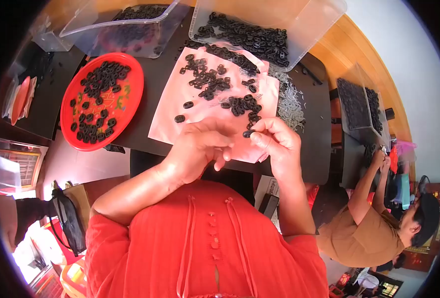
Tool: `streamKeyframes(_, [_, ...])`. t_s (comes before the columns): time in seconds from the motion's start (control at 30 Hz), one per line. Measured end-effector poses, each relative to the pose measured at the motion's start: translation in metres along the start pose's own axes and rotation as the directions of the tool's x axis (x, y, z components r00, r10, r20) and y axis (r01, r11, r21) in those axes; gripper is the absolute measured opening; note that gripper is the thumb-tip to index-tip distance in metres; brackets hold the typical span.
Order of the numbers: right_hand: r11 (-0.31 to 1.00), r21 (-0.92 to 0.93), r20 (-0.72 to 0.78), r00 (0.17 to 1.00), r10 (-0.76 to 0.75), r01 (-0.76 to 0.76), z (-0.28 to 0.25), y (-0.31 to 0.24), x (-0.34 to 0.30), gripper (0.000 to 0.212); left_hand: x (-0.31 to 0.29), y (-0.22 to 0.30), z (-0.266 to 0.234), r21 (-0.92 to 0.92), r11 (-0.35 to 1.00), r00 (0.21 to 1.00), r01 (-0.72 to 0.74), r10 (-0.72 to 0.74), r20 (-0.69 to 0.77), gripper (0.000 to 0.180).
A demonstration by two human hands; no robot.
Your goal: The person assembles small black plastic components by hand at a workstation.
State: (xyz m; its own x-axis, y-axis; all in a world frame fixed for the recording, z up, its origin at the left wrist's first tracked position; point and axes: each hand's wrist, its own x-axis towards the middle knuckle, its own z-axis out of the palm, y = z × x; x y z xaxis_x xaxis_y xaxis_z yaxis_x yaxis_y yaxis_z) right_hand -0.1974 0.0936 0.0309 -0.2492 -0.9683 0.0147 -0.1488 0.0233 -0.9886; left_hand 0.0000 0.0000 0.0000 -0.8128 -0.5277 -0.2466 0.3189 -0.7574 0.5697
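My right hand (281, 144) pinches a small black oval plastic piece (248, 133) between thumb and forefinger. To its left, my left hand (203, 145) is held over the near edge of a pink sheet (164, 121), its fingers loosely bent and apart, with nothing visible in them. Small black oval pieces with holes (207, 79) lie scattered across the sheet, and another cluster (243, 105) sits just beyond my hands. Thin silvery pins appear among them, too fine to make out well.
A red round tray (137, 99) with more black pieces stands at the left. Clear plastic bins (324, 25) of black parts line the back. Small pale metallic pieces (290, 102) are heaped right of the sheet. Another person (369, 223) works at a table on the right.
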Motion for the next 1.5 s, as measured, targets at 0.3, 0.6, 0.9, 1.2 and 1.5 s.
streamKeyframes(0.3, [0.978, 0.18, 0.058, 0.994, 0.091, -0.1, 0.011, 0.003, -0.002, 0.005, 0.001, -0.01, 0.004, 0.182, 0.983, 0.995, -0.004, 0.022, -0.097, 0.015])
streamKeyframes(0.6, [0.871, -0.128, 0.078, 0.88, -0.469, 0.475, 0.023, 0.013, 0.011, 0.026, -0.007, -0.006, 0.003, 0.154, 0.983, 0.985, -0.102, 0.121, -0.121, 0.012])
streamKeyframes(0.9, [0.64, -0.43, 0.133, 0.746, -0.653, 0.637, 0.034, 0.009, 0.015, 0.03, -0.01, -0.006, -0.012, 0.057, 0.994, 0.991, -0.09, 0.095, -0.099, 0.011])
streamKeyframes(1.2, [0.661, -0.365, 0.123, 0.738, -0.664, 0.655, 0.037, 0.012, 0.017, 0.029, -0.019, -0.003, -0.008, -0.01, 0.997, 0.989, -0.079, 0.077, -0.129, 0.009])
streamKeyframes(1.5, [0.606, -0.408, 0.155, 0.706, -0.69, 0.682, 0.039, 0.011, 0.015, 0.031, -0.018, -0.007, -0.014, 0.046, 0.991, 0.985, -0.128, 0.133, -0.109, 0.012])
